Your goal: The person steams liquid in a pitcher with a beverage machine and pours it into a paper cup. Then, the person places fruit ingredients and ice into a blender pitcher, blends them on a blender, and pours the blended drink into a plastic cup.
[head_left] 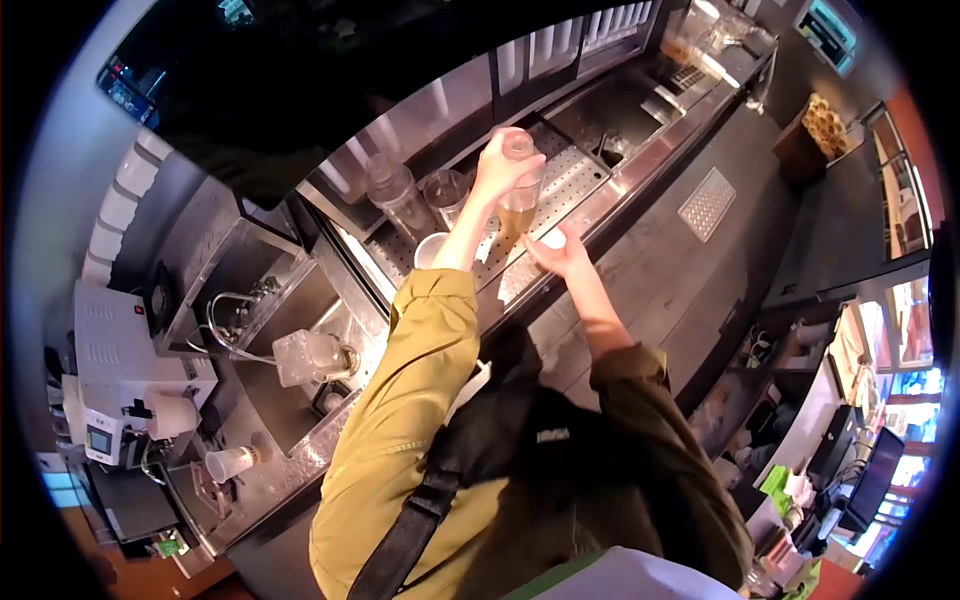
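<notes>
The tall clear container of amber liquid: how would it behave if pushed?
Being tall and narrow, the clear container might tip. Its straight, glossy walls look stiff, perhaps slippery. The amber liquid, sitting low, likely adds weight at the bottom and may slosh.

Curved by the wide lens, the room shows me a grey floor of long planks (650,290), crossed by a pale perforated rectangular mat (708,205). A long stainless-steel counter (625,180) runs diagonally, with a rectangular metal sink (612,115) set into it. At right, I see a dark flat monitor (873,480) before bright bluish windows (912,440); at left, a plain grey-blue wall (75,200). Strong light whitens the counter's near edge.
</notes>
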Available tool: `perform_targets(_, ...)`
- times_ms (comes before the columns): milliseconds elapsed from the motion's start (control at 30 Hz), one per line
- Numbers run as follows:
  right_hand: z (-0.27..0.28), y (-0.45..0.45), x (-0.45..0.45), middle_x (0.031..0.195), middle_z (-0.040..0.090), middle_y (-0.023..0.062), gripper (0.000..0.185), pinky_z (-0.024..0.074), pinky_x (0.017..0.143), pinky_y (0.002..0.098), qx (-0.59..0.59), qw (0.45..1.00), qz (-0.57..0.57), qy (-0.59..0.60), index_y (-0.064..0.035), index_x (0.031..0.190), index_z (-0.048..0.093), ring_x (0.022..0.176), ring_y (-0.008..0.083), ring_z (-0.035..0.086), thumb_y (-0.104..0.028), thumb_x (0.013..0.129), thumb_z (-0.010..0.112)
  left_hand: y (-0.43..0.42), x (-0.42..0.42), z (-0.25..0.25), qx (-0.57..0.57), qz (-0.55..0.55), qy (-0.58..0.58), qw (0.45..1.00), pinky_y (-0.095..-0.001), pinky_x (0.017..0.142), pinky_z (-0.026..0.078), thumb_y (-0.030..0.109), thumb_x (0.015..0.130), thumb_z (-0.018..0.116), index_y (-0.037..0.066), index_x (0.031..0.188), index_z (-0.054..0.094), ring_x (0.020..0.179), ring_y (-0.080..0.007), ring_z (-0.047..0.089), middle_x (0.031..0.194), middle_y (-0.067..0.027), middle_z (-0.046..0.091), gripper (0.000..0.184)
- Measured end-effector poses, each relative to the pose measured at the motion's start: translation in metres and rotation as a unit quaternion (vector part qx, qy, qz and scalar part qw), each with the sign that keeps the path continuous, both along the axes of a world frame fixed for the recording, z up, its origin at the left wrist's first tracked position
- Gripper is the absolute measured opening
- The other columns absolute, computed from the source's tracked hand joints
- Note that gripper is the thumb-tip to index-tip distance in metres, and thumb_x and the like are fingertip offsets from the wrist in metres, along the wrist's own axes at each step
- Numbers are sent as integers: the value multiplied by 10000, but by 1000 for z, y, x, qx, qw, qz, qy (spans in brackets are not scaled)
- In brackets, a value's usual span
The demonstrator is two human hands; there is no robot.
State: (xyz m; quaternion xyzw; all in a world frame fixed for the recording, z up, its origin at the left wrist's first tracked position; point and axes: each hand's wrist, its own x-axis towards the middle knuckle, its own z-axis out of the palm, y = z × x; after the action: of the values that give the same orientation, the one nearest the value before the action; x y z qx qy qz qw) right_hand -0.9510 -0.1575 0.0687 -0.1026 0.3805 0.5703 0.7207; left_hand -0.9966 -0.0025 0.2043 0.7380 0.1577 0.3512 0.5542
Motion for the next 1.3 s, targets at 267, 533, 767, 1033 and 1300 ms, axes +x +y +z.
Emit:
perform_targets(267, 54, 53, 2, 1115, 440, 131, 651, 403, 890, 411, 20, 794, 230, -563, -54, 1203, 320, 1053, 261, 436, -208, 670, 659, -14, -4, -11, 90, 21, 62, 994, -357, 739, 464, 224, 533, 685, 96, 863, 607, 821, -284, 577, 849, -134, 592, 362)
perform_targets(533, 20, 5, -6, 1085, 463, 129, 631, 416, 868, 395, 30, 921, 322, -218, -47, 1169, 353, 1020, 250, 457, -226, 655, 671, -85, -34, 19, 134, 125, -33, 982, -346, 693, 466, 167, 539, 719, 96, 815, 554, 796, -258, 578, 813, -72, 587, 329)
perform_targets(767, 1, -24, -70, 1058, 484, 126, 615, 427, 849, 382, 60, 879, 439, -174, -41, 1140, 382, 992, 240, 476, -241, 642, 682, -158, -133, 55, 36, 237, 58, 969, -371, 729, 451, 203, 555, 693, 93, 832, 555, 840, -274, 544, 846, -89, 561, 328)
perform_targets(1033, 12, 15, -218, 1027, 507, 123, 598, 440, 828, 366, 130, 829, 515, -175, -35, 1107, 415, 959, 229, 498, -259, 628, 694, -143, -281, 61, -75, 507, -2, 859, -262, 667, 458, 111, 629, 681, 0, 838, 582, 701, -132, 565, 761, -69, 594, 256)
perform_targets(1300, 8, 100, -343, 996, 530, 121, 583, 452, 806, 350, 119, 855, 452, -226, -29, 1073, 448, 926, 218, 520, -277, 614, 706, -29, -426, 29, -63, 634, -125, 761, -219, 679, 443, -15, 705, 611, 17, 909, 497, 750, -123, 562, 812, -81, 601, 236)
